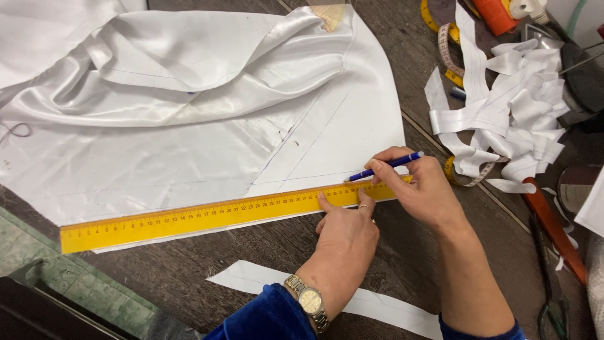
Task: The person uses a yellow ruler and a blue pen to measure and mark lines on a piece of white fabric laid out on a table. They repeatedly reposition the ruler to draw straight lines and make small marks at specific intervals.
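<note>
We see white satin spread over a dark table, bunched in folds at the far left, flat toward the near edge. Faint pen lines cross the flat part.

A long yellow ruler lies along the near edge of the satin, running from near left up to the right.

Left hand: fingers pressed down on the ruler near its right end, holding it flat. A ring on one finger, a metal watch on the wrist, blue velvet sleeve behind it.

Right hand: fingers closed around a blue pen, tip touching the satin just at the ruler's far edge, close beside the left fingertips.

Near the wrists a white paper strip lies on the table, apart from the satin.

Far right: a heap of white ribbon strips, a yellow tape measure partly under it, something orange at the far edge. Near right, a long red-handled tool; we cannot tell what kind.

Near left, green tiled floor beyond the table edge.
</note>
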